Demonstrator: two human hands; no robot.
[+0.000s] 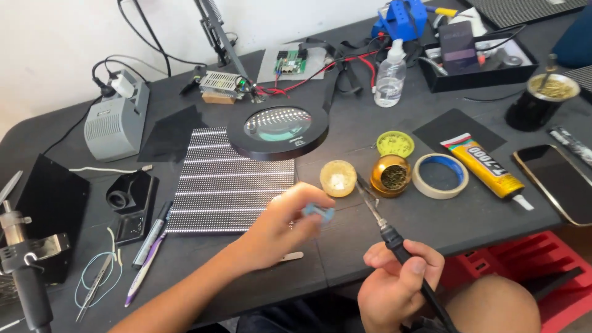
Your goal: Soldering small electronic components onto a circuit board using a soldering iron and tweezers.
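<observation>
My right hand (398, 283) grips a soldering iron (385, 231) by its black handle, tip pointing up toward a small round yellow tin (338, 178). My left hand (290, 219) pinches a small light-blue object (320, 213) just left of the iron's shaft, blurred by motion. Behind the left hand lies a square LED panel (228, 185) covered in rows of dots. A round magnifier lamp (277, 131) hangs over the panel's far right corner.
A gold brass-wool tip cleaner (391, 175), green lid (395, 143), tape roll (440, 176), glue tube (487, 166) and phone (558, 182) lie to the right. A soldering station (117, 123), tweezers (92, 290), pens (148, 246) and hot-air handle (24, 277) are left. A clear bottle (390, 77) stands behind.
</observation>
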